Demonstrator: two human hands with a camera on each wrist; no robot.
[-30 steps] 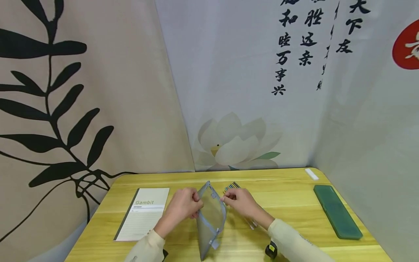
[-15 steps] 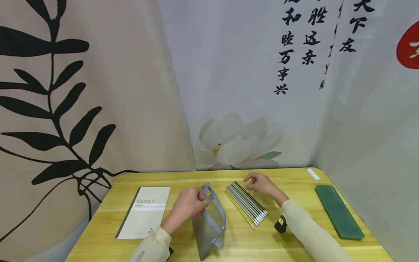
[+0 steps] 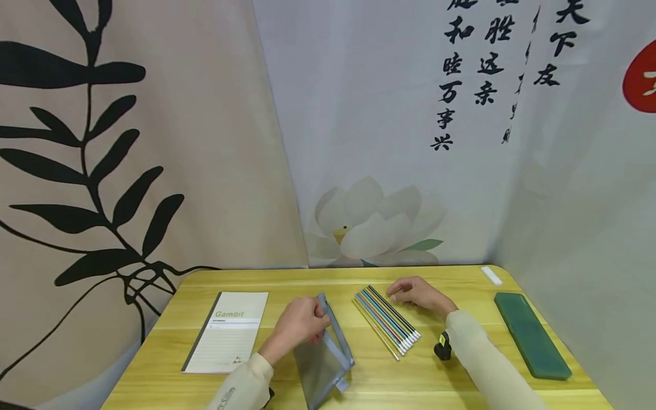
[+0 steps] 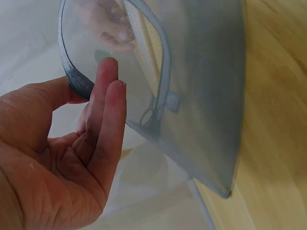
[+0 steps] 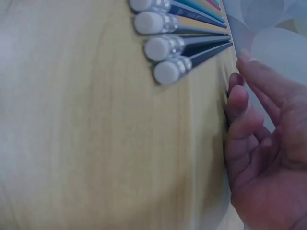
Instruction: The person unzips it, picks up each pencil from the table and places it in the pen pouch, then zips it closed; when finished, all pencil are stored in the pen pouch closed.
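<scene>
My left hand (image 3: 302,323) pinches the edge of a grey mesh zipper pouch (image 3: 325,373) between thumb and fingers, holding it tilted over the table. In the left wrist view the pouch (image 4: 206,96) gapes at its zipped edge, and two fingers of the hand (image 4: 72,143) point up along it. My right hand (image 3: 417,294) is beside the far ends of a row of pencils (image 3: 385,320), holding nothing. Seen from the right wrist, its fingers (image 5: 244,129) are loosely bent, and the pencils' white erasers (image 5: 166,72) face the camera.
A notebook (image 3: 225,333) marked "Gambit" lies left of the pouch. To the right is a flat green case (image 3: 533,336), with a small white block (image 3: 492,275) near the table's back corner. Printed cloth (image 3: 389,142) hangs behind the wooden table (image 3: 441,393).
My right hand has let go of the pouch's edge and moved right to the pencils, uncovering them. The left hand keeps its hold, and the pouch has tipped lower to the left.
</scene>
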